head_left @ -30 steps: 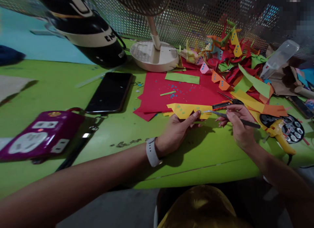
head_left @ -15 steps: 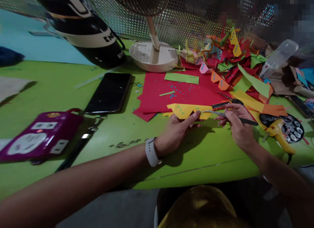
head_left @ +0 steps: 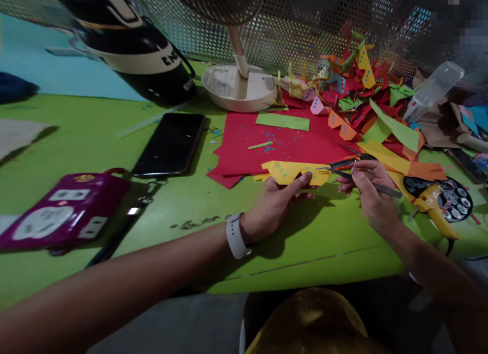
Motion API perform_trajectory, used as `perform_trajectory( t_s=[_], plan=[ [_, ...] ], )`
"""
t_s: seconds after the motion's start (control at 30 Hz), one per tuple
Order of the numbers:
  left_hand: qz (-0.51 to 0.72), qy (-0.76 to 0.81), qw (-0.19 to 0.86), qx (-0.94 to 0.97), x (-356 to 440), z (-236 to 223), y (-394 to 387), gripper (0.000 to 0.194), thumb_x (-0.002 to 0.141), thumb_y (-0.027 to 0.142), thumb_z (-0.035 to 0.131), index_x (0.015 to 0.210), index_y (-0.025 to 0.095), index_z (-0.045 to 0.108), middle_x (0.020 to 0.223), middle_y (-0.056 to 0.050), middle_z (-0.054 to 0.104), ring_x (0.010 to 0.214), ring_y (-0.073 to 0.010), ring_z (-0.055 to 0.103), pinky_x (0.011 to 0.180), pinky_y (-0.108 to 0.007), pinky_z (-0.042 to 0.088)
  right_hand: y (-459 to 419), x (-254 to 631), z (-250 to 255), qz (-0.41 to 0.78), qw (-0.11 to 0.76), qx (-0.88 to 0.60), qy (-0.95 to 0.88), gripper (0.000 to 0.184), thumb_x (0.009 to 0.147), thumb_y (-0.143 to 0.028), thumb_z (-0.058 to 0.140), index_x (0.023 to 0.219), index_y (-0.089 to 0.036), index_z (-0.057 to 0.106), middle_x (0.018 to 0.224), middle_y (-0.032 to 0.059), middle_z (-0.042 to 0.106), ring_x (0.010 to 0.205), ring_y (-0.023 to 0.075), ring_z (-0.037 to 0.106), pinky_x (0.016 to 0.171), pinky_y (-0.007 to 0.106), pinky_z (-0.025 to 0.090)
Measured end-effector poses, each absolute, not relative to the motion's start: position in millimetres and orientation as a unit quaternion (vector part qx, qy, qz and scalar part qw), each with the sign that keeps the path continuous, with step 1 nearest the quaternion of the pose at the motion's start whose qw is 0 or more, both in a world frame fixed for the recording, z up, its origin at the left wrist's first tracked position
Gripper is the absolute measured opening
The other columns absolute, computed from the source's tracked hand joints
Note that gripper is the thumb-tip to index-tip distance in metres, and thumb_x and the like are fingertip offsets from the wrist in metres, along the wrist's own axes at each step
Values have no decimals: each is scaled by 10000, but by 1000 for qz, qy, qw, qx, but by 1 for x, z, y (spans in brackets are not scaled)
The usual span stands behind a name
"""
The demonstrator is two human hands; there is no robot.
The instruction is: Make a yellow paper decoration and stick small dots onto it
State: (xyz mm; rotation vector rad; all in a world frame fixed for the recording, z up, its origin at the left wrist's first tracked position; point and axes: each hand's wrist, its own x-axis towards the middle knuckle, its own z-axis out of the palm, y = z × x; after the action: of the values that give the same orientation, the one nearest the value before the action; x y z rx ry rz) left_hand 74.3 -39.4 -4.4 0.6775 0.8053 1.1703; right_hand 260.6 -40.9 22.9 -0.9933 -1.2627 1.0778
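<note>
My left hand (head_left: 272,204), with a white band at the wrist, pinches a cut piece of yellow paper (head_left: 284,172) between thumb and fingers. Small bluish-green dots show on the paper's face. My right hand (head_left: 371,191) grips a pair of grey tweezers (head_left: 386,189); their thin tips lie at the paper's right part. Whether the tips hold a dot is too small to tell. Just behind the hands lies a red paper sheet (head_left: 247,140) with loose blue dots and a green paper strip (head_left: 282,121) on it. Scissors (head_left: 366,157) lie beyond my right hand.
A glue gun (head_left: 434,204) rests by a round black tray (head_left: 459,201) at right. Behind are a heap of coloured paper cutouts (head_left: 348,97), a clear bottle (head_left: 434,90) and a fan (head_left: 238,87). Leftward are a phone (head_left: 171,145), a black bottle (head_left: 133,59) and a purple pouch (head_left: 64,209).
The tweezers' tips have shifted slightly right and up along the yellow paper, with my right hand moving a little. My left hand keeps its hold almost unmoved.
</note>
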Motion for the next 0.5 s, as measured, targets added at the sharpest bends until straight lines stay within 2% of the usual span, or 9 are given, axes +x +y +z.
perform_trajectory(
  t_s=[0.23, 0.5],
  plan=[
    [535, 345, 720, 275, 74, -6, -37, 250, 660, 309, 865, 829, 180, 734, 853, -17, 751, 697, -125, 691, 620, -215, 551, -45, 264, 28, 444, 532, -423, -584, 156, 865, -327, 683, 955, -239, 593, 756, -26, 753, 630, 123, 721, 572, 242, 573],
    [539, 340, 721, 270, 74, -5, -37, 196, 665, 290, 863, 768, 182, 737, 800, 0, 739, 662, -108, 671, 679, -240, 561, -47, 276, 23, 340, 490, -437, -673, 152, 856, -302, 699, 990, -250, 649, 855, -9, 744, 669, 147, 739, 627, 292, 615]
  ],
)
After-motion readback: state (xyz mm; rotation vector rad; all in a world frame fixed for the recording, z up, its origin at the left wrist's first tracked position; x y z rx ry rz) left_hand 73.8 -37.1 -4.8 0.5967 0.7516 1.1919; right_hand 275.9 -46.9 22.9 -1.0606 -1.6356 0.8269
